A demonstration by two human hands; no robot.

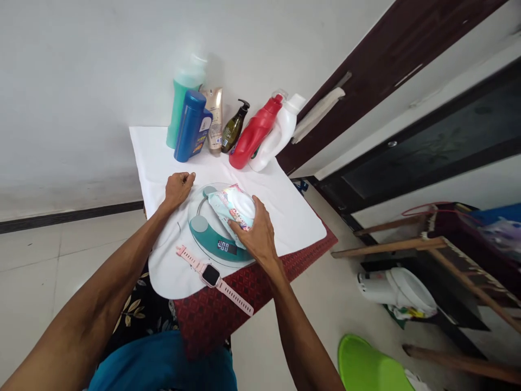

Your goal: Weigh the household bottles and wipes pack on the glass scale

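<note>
My right hand [260, 231] grips a pale blue and pink pack of wet wipes [228, 203] with a white lid. It is tilted over the round glass scale [199, 223]; I cannot tell whether it touches the glass. Lit digits show on the scale's dark display [226, 247]. To the left of the scale, my left hand [179, 188] lies on the white cloth [299, 231] with its fingers curled in and nothing seen in them. A pink-strapped smartwatch [210, 275] lies in front of the scale, across the cloth's front edge.
Along the wall stand a green bottle [178, 108], a blue bottle [189, 127], a beige tube [214, 119], a dark pump bottle [234, 128], a red bottle [254, 133] and a white bottle [279, 133]. A green tub [366, 364] and a white bucket [401, 290] are on the floor at right.
</note>
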